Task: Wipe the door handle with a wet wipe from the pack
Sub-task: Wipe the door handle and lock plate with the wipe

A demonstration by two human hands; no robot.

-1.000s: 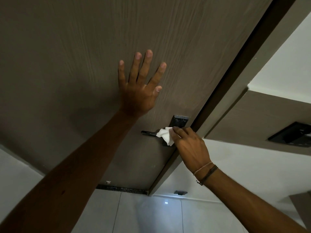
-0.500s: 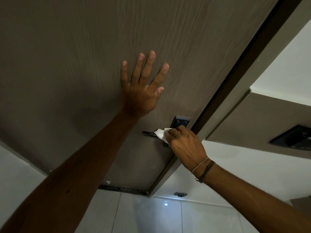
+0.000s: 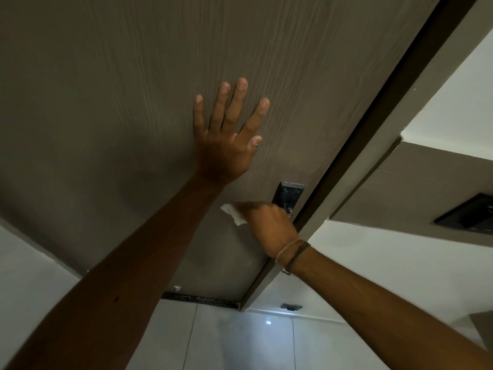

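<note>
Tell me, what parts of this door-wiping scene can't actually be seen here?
Head view only:
- Door handle lever: covered by the right hand and wet wipe; only the backplate shows.
- Wet wipe: mostly inside the fist, and motion-blurred.
- Left hand palm: pressed flat against the door.
- Wipe pack: nowhere in view.

Left hand [image 3: 224, 145] on door [image 3: 106, 102], above right hand [image 3: 266, 225]

- Dim, murky light on the brown door [image 3: 106, 116], grain barely showing.
- White walls [image 3: 453, 89] at right come out brighter.
- One glare spot on the floor tile [image 3: 268, 322].
- The right hand [image 3: 269, 225] is motion-blurred.
- Wide-angle lens skews the door frame [image 3: 394, 108].
</note>
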